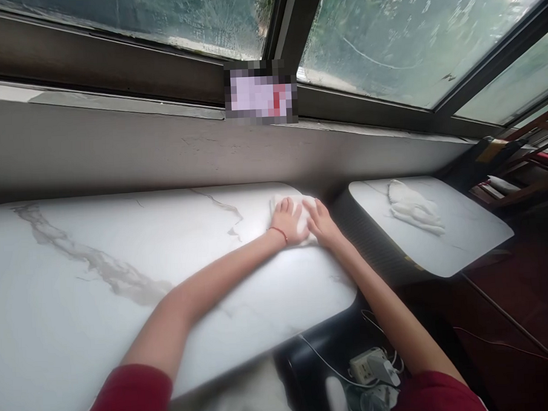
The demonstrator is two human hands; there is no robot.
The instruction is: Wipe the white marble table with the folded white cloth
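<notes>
My left hand [287, 220] and my right hand [321, 223] both lie flat, fingers stretched out, on a white cloth [296, 203] at the far right corner of a white marble tabletop [122, 260]. The hands sit side by side and press the cloth against the surface. A thin red string circles my left wrist. Both sleeves are dark red.
A second white cloth [413, 208] lies crumpled on a smaller marble table [466, 233] to the right. A grey wall and a dirty window [403, 36] run along the back. On the floor between the tables sit a power strip [369, 368] and cables.
</notes>
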